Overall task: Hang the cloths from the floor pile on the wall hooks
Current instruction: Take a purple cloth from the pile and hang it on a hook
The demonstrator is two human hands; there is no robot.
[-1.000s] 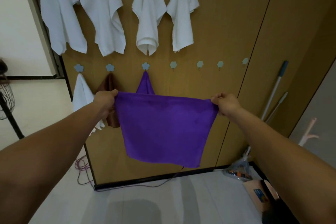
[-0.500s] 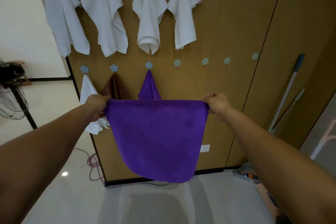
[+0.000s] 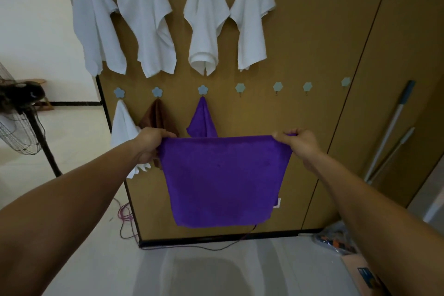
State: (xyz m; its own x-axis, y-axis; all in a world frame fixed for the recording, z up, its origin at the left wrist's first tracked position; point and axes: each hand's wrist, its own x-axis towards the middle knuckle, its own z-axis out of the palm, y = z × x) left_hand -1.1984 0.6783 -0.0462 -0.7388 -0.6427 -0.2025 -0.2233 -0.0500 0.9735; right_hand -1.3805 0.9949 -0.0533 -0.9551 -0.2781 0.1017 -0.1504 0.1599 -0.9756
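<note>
Head view, purple cloth (image 3: 223, 180), hung cloth (image 3: 203, 120) (half hidden)

The purple cloth (image 3: 223, 180) in the centre looks soft and matt, with a fine short pile. The 4 white cloths (image 3: 204, 19) in the upper part have a rougher, towel-like weave. The wall panel (image 3: 312, 43) is smooth, matt, wood-look board. The pale blue hooks (image 3: 239, 87) seem to be smooth plastic. The floor (image 3: 216, 271) at the bottom is pale and glossy.

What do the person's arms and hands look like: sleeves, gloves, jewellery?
The left arm and right arm are bare to the frame edge, no sleeves in view. The left hand and right hand wear no gloves; no watch, bracelet or ring shows.
</note>
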